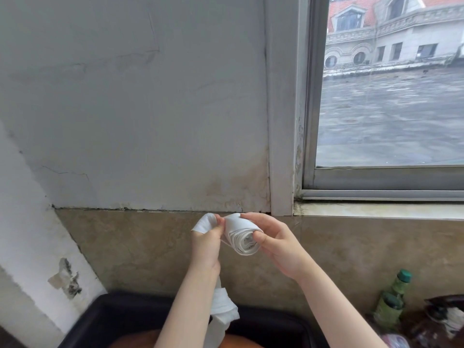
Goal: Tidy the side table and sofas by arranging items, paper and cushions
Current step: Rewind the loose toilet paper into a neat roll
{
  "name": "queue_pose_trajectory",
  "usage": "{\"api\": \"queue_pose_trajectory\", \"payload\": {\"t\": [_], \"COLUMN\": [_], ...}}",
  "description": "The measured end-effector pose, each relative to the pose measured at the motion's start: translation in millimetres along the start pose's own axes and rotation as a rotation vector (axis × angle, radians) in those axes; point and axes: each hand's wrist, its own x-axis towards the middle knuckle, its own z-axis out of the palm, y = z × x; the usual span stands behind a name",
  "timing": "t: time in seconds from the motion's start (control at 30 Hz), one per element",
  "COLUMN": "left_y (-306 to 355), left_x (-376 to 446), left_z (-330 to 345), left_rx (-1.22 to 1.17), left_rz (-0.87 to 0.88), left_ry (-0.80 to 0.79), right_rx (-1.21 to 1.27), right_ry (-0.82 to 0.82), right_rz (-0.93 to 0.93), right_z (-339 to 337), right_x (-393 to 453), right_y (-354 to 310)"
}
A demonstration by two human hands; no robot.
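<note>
- The paper step is judged to be in hand: a loose paper roll (242, 238) is held up before the wall and is being wound.
- The roll is gripped endwise by the right hand (276, 244), thumb on its open core, fingers (253, 217) curled over the top.
- The free strip (221, 305) is pinched just left of the roll by the left hand (206, 243); its tail hangs below.
- Next, slack should be drawn taut and turned on evenly.
- The paper looks soft, white, quilted; the layers sit slack and flattened.
</note>
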Motion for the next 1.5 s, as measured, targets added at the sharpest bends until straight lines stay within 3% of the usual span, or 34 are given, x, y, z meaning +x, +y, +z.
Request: {"api": "queue_pose_trajectory", "payload": {"t": [0.2, 0.33, 0.4, 0.5, 0.6, 0.67, 0.87, 1.07, 1.23, 1.4, 1.5], "left_y": [-1, -2, 3, 12, 15, 15, 21, 23, 27, 24, 20], "left_x": [-13, -22, -22, -19, -19, -19, -20, -5, 1, -7, -11], "left_z": [5, 9, 11, 10, 6, 4, 1, -6, -4, -9, -6], "left_rx": [-0.153, -0.118, -0.149, -0.291, -0.384, -0.436, -0.423, -0.283, -0.223, -0.015, -0.071], "left_rz": [-0.071, -0.044, -0.076, -0.230, -0.349, -0.415, -0.552, -0.578, -0.504, -0.331, -0.321], "left_ry": [-0.138, -0.306, -0.272, -0.244, -0.283, -0.261, -0.282, -0.280, -0.347, -0.526, -0.495], "right_rx": [-0.003, -0.316, -0.495, -0.812, -1.102, -1.167, -1.108, -1.043, -0.978, -0.686, -0.831], "right_ry": [0.099, 0.282, 0.206, -0.033, -0.076, -0.108, -0.169, -0.172, -0.135, -0.085, -0.046], "right_rz": [-0.069, -0.146, -0.138, -0.091, -0.177, -0.193, -0.134, -0.135, -0.108, 0.057, 0.054], "right_z": [1, 17, 23, 19, 12, 10, 8, 10, 10, 10, 13], "right_x": [4, 8, 7, 4, 6, 9, 7, 2, -2, -2, 1], "right_y": [3, 4, 3, -3, -16, -23, -22, -27, -18, -22, -20]}}
